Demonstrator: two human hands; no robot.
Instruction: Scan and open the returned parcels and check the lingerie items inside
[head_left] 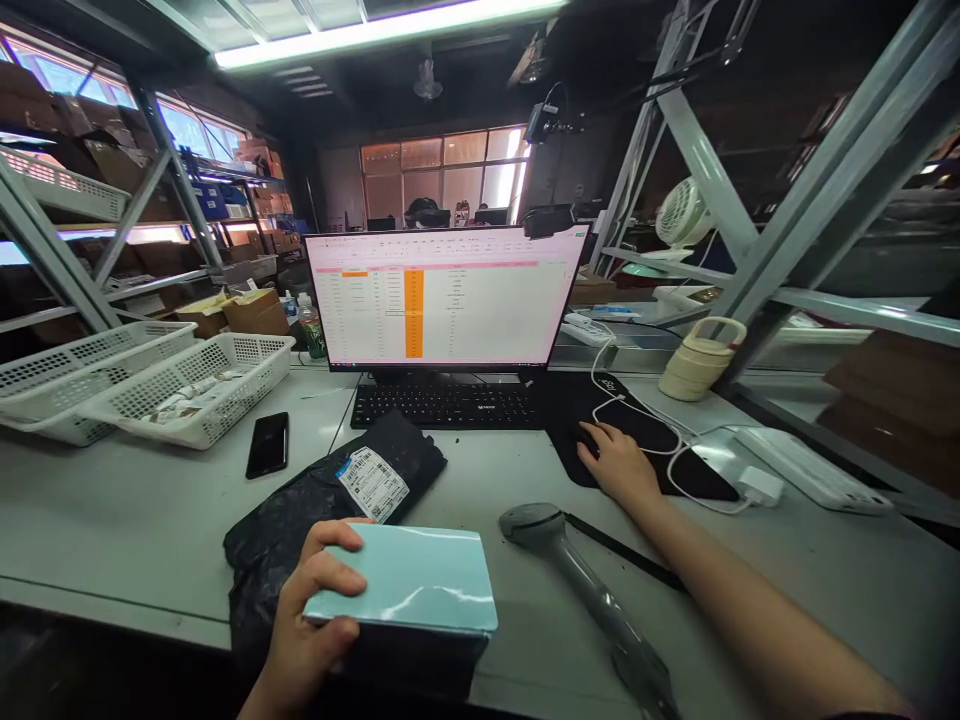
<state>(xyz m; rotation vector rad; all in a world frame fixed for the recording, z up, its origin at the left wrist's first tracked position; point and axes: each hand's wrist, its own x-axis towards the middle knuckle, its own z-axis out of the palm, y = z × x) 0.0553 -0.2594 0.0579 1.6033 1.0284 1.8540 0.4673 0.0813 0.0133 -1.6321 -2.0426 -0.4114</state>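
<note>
A light-blue box (420, 580) with a glossy, wrapped-looking top is in my left hand (319, 590), at the front of the desk. My fingers lie over its left end and the thumb presses the near side. Behind and left of it lies a crumpled black mailing bag (300, 520) with a white shipping label (373, 484). My right hand (619, 462) rests on the black mouse pad (574, 410), fingers curved over a dark computer mouse that barely stands out from the pad. Between my hands lies a grey handheld barcode scanner (577, 580).
A monitor (450, 320) showing a spreadsheet stands behind a black keyboard (442, 405). White plastic baskets (195, 390) and a phone (268, 445) are at the left. A cream cup (696, 365), white cables, and a white power strip (810, 470) are at the right, beside metal shelf frames.
</note>
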